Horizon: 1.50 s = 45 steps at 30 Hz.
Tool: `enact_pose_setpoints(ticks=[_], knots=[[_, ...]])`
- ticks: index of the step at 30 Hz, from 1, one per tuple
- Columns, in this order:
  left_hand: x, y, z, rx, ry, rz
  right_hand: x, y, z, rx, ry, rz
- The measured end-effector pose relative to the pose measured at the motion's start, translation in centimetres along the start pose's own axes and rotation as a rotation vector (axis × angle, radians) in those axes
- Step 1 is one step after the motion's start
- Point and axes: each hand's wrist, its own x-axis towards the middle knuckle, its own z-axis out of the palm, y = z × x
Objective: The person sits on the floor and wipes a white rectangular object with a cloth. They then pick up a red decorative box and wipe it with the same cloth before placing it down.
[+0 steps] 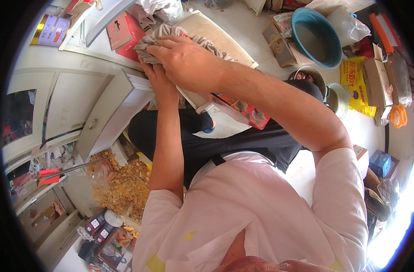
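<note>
A bunched grey-beige cloth lies under my two hands, at the upper middle of the view. My right hand presses over it from above, its fingers spread along the folds. Just below, my left hand grips the near side of the cloth, with its fingertips hidden by the folds and by my right hand. More of the crumpled fabric trails to the right, onto a pale, flat panel with a white rim. Beyond the left end of the cloth stands a red cardboard box.
A white cabinet door stands ajar near my left forearm. Below my right forearm is a red printed package. A blue basin and a metal pot stand to the right. Dry yellowish pieces are heaped on the left.
</note>
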Motion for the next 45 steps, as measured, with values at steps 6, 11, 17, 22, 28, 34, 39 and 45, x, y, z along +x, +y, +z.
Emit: enact_pose_setpoints(ticks=[6, 11, 17, 22, 28, 34, 39, 45], knots=[[0.5, 4.3, -0.9, -0.492, 0.061, -0.21, -2.1, -1.3, -2.0, 0.006, -0.019, 0.04], [0.6, 4.5, -1.3, -0.749, 0.17, -0.376, -4.0, -1.4, -2.7, -0.118, 0.009, 0.022], [0.1, 5.0, -0.5, -0.562, 0.251, -0.341, -6.5, -3.2, -5.2, -0.154, -0.1, 0.032], [0.1, 3.2, -0.5, -0.752, 0.247, -0.36, -8.6, -5.7, -7.0, -0.125, -0.183, 0.1], [0.3, 6.1, -0.8, -0.586, 0.282, -0.443, -12.2, -7.4, -8.7, -0.132, -0.25, 0.157], [0.5, 5.5, -0.5, -0.637, 0.324, -0.375, -15.8, -8.3, -10.0, -0.156, -0.275, 0.11], [1.1, 5.4, -0.4, -0.548, 0.327, -0.399, -18.5, -8.6, -11.1, -0.143, -0.246, 0.111], [1.5, 6.0, -0.4, -0.592, 0.329, -0.446, -20.5, -8.0, -12.5, -0.088, -0.124, 0.165]])
